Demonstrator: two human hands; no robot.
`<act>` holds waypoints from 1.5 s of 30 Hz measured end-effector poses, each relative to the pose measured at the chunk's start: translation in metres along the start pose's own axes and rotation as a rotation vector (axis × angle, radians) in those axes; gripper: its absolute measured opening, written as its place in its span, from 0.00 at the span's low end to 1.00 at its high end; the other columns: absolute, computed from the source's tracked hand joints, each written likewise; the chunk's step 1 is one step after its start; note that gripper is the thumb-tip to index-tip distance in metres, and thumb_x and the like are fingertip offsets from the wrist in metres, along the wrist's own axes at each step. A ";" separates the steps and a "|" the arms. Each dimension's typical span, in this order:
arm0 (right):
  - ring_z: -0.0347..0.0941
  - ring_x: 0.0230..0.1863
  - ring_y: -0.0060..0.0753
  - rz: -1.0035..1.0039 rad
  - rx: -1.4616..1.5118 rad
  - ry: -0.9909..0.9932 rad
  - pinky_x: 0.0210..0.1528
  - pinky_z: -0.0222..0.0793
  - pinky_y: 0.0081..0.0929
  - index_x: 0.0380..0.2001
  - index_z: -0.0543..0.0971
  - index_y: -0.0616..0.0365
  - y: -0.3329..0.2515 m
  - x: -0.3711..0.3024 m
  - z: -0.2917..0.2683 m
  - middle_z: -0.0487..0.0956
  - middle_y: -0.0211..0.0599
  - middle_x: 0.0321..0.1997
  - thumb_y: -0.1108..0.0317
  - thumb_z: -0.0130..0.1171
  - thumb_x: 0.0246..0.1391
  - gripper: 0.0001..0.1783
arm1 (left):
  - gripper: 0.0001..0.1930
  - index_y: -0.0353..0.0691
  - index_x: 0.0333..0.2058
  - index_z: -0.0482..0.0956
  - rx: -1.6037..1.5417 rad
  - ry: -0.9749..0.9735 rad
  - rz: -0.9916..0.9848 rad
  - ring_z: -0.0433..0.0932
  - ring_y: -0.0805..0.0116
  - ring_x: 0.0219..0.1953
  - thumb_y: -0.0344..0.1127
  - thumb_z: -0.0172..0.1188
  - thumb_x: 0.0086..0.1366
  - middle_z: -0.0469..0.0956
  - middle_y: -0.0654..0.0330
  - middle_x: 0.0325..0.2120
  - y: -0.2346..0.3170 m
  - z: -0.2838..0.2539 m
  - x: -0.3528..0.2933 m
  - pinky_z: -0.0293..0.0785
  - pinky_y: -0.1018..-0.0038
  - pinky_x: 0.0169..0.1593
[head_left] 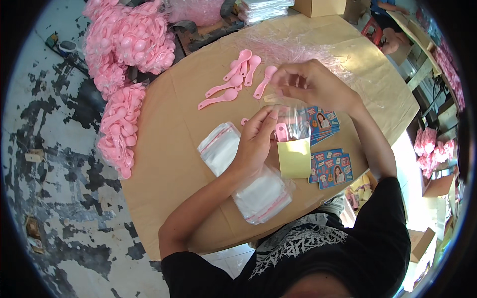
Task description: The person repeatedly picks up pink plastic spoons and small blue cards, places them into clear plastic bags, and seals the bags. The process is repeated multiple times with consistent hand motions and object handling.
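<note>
My left hand (256, 141) is closed on the edge of a clear plastic bag (298, 119). Inside the bag a pink spoon (281, 132) shows its handle end, along with a plain yellow card (294, 159). Just above the bag's upper end is my right hand (318, 84), its fingers curled and their tips blurred; whether they pinch anything is unclear. A short pale strip (271, 98) lies close below those fingertips. Under my left wrist rests a stack of clear bags with a red-striped edge (261, 193). Several loose pink spoons (226, 97) lie beyond my hands.
Blue printed cards (335, 171) are stacked right of the bag. Crumpled clear film strips (303, 49) spread over the far brown-covered table (164, 129). Bagged pink spoons (129, 44) pile up at the left edge. A cardboard box (320, 7) stands at the back; another person (390, 7) is far right.
</note>
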State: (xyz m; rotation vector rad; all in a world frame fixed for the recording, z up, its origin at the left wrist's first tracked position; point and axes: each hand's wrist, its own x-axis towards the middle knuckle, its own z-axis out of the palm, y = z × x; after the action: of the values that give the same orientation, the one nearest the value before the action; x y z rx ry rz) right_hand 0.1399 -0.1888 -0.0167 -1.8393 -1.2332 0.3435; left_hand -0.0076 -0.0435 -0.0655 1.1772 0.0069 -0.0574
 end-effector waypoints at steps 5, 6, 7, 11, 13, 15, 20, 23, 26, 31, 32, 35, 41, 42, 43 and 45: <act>0.74 0.44 0.43 -0.424 -0.558 0.133 0.43 0.72 0.38 0.39 0.81 0.56 -0.017 -0.004 -0.011 0.78 0.35 0.37 0.65 0.62 0.50 0.13 | 0.18 0.34 0.57 0.64 0.057 0.059 0.060 0.82 0.64 0.42 0.38 0.40 0.76 0.78 0.47 0.46 -0.005 -0.001 0.002 0.82 0.72 0.42; 0.74 0.44 0.43 -0.419 -0.551 0.133 0.43 0.72 0.38 0.39 0.81 0.56 -0.012 -0.005 -0.006 0.78 0.35 0.37 0.65 0.62 0.50 0.13 | 0.19 0.34 0.59 0.63 0.114 0.048 0.111 0.82 0.65 0.42 0.38 0.40 0.76 0.78 0.46 0.47 -0.006 -0.001 0.003 0.82 0.72 0.42; 0.74 0.42 0.42 -0.450 -0.585 0.119 0.42 0.72 0.37 0.36 0.81 0.56 -0.009 -0.005 0.000 0.78 0.35 0.36 0.66 0.64 0.49 0.11 | 0.19 0.34 0.59 0.63 0.116 0.040 0.104 0.82 0.65 0.42 0.38 0.40 0.76 0.78 0.46 0.47 -0.008 -0.001 0.004 0.82 0.72 0.42; 0.74 0.38 0.38 -0.509 -0.636 0.108 0.39 0.72 0.35 0.31 0.82 0.55 -0.001 -0.002 0.006 0.78 0.34 0.33 0.63 0.65 0.47 0.10 | 0.21 0.33 0.63 0.59 0.208 0.011 0.123 0.82 0.67 0.42 0.37 0.38 0.76 0.78 0.47 0.47 -0.011 -0.005 0.005 0.80 0.76 0.43; 0.74 0.37 0.38 -0.551 -0.648 0.126 0.38 0.72 0.35 0.29 0.81 0.55 0.004 0.000 0.010 0.78 0.33 0.31 0.63 0.65 0.46 0.09 | 0.21 0.33 0.63 0.59 0.223 -0.016 0.116 0.82 0.68 0.42 0.37 0.38 0.76 0.78 0.47 0.48 -0.010 -0.005 0.005 0.80 0.77 0.43; 0.75 0.36 0.37 -0.594 -0.661 0.145 0.37 0.72 0.35 0.28 0.81 0.55 0.006 0.000 0.012 0.78 0.32 0.29 0.64 0.66 0.46 0.08 | 0.20 0.29 0.59 0.63 0.223 0.042 0.111 0.79 0.76 0.37 0.36 0.38 0.77 0.80 0.50 0.44 -0.008 0.001 0.006 0.75 0.80 0.42; 0.76 0.30 0.36 -0.373 -0.551 0.165 0.35 0.73 0.33 0.26 0.82 0.57 0.000 -0.002 0.014 0.80 0.36 0.28 0.66 0.61 0.46 0.07 | 0.20 0.30 0.61 0.63 0.304 0.043 0.156 0.80 0.74 0.39 0.36 0.38 0.77 0.80 0.50 0.45 -0.013 -0.007 0.008 0.77 0.79 0.42; 0.73 0.25 0.26 -0.216 -0.179 0.232 0.31 0.71 0.25 0.27 0.81 0.58 -0.001 0.000 0.011 0.80 0.33 0.28 0.68 0.58 0.49 0.06 | 0.21 0.33 0.62 0.61 0.369 0.020 0.156 0.82 0.71 0.40 0.37 0.37 0.77 0.79 0.49 0.47 -0.013 -0.006 0.005 0.79 0.79 0.42; 0.70 0.25 0.19 -0.193 0.163 0.392 0.30 0.67 0.19 0.32 0.81 0.57 0.007 0.003 -0.013 0.80 0.28 0.28 0.68 0.54 0.54 0.08 | 0.21 0.36 0.62 0.60 0.290 0.052 0.141 0.82 0.70 0.38 0.39 0.37 0.77 0.78 0.49 0.47 -0.008 -0.003 0.002 0.80 0.78 0.42; 0.60 0.19 0.14 -0.391 0.282 0.461 0.26 0.56 0.17 0.32 0.76 0.58 -0.023 -0.041 -0.074 0.68 0.24 0.17 0.65 0.52 0.60 0.08 | 0.21 0.36 0.63 0.58 0.107 0.144 0.095 0.81 0.72 0.33 0.40 0.39 0.77 0.79 0.48 0.46 -0.002 0.002 0.002 0.80 0.76 0.37; 0.63 0.21 0.16 -0.540 0.497 0.183 0.27 0.59 0.18 0.34 0.78 0.59 -0.017 -0.043 -0.085 0.70 0.25 0.19 0.63 0.53 0.61 0.10 | 0.22 0.35 0.62 0.58 0.107 0.154 0.088 0.81 0.71 0.34 0.41 0.40 0.76 0.79 0.47 0.47 -0.004 0.000 0.003 0.80 0.76 0.37; 0.72 0.25 0.26 -0.171 0.619 -0.016 0.31 0.68 0.24 0.43 0.80 0.61 0.035 -0.035 -0.094 0.78 0.33 0.24 0.67 0.52 0.62 0.13 | 0.21 0.36 0.60 0.60 0.074 0.162 0.058 0.82 0.68 0.37 0.43 0.42 0.76 0.77 0.46 0.49 -0.003 0.002 0.005 0.80 0.74 0.40; 0.76 0.43 0.28 -0.069 -0.314 0.519 0.45 0.72 0.27 0.50 0.78 0.58 0.070 -0.001 -0.080 0.82 0.37 0.44 0.74 0.51 0.57 0.18 | 0.19 0.36 0.56 0.67 0.002 0.105 0.010 0.81 0.64 0.43 0.43 0.46 0.74 0.77 0.46 0.49 -0.006 -0.007 0.006 0.80 0.69 0.48; 0.76 0.43 0.28 -0.075 -0.317 0.515 0.45 0.72 0.27 0.50 0.78 0.58 0.059 -0.006 -0.082 0.82 0.37 0.44 0.74 0.51 0.57 0.18 | 0.18 0.36 0.54 0.69 0.016 0.115 0.000 0.81 0.65 0.43 0.42 0.46 0.74 0.77 0.47 0.48 -0.006 -0.007 0.007 0.79 0.69 0.48; 0.75 0.42 0.26 -0.040 -0.181 0.454 0.43 0.72 0.25 0.50 0.78 0.58 0.046 -0.011 -0.080 0.82 0.35 0.42 0.73 0.50 0.57 0.17 | 0.17 0.36 0.53 0.70 0.036 0.125 -0.015 0.81 0.66 0.43 0.42 0.46 0.74 0.77 0.48 0.48 -0.005 -0.007 0.005 0.79 0.68 0.48; 0.72 0.38 0.20 0.009 0.023 0.303 0.39 0.70 0.21 0.49 0.79 0.55 0.034 -0.014 -0.062 0.80 0.29 0.37 0.66 0.50 0.62 0.15 | 0.16 0.37 0.52 0.71 -0.019 0.158 0.016 0.81 0.67 0.43 0.41 0.45 0.75 0.78 0.51 0.48 -0.003 -0.007 0.003 0.79 0.69 0.48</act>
State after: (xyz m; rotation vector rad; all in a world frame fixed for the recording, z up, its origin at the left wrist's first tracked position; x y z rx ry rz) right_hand 0.1933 -0.2365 -0.0108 -1.8001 -1.0077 0.0782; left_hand -0.0043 -0.0382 -0.0712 1.1597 0.1370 0.0503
